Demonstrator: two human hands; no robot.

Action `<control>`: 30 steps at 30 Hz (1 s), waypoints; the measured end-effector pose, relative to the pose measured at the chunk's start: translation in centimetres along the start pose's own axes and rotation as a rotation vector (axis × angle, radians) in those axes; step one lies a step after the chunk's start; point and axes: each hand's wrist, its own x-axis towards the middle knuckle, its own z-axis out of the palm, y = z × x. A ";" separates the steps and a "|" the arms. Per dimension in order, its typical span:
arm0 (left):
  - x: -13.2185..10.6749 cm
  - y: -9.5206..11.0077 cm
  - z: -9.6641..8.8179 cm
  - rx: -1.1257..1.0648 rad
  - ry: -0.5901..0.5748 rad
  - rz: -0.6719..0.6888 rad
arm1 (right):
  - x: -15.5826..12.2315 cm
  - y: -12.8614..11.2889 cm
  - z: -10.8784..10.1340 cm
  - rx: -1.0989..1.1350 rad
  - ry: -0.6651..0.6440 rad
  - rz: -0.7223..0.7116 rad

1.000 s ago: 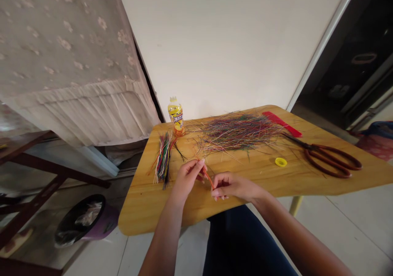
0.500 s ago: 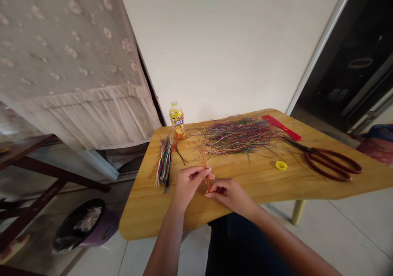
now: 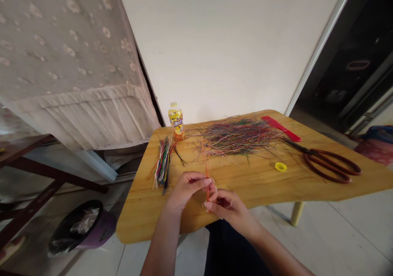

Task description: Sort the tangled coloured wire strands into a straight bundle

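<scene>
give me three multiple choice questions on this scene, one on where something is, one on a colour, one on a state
1. Where on the wooden table do the scissors lie?
A. left end
B. right end
C. middle of the near edge

2. What colour is the comb?
A. red
B. blue
C. green

3. Where is the orange strand?
A. flat on the table
B. under the scissors
C. held between the left hand and right hand

1. B, they lie beyond the yellow ring.
2. A, its whole body shows red.
3. C, it rises from between the fingers.

Thin orange strands [image 3: 206,171] stand nearly upright — gripped between the fingers [image 3: 206,182] of the left hand [image 3: 185,191] and right hand [image 3: 229,209].
</scene>
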 end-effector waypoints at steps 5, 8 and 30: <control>-0.5 0.2 -0.1 0.015 -0.152 -0.014 | -0.6 0.1 0.2 0.224 0.016 0.070; -0.6 -0.1 0.0 -0.070 -0.244 0.017 | -0.8 0.1 0.4 0.359 -0.051 0.137; 5.4 1.9 -5.1 -0.259 0.465 0.230 | 14.3 -4.8 -7.8 -1.260 -0.012 -0.174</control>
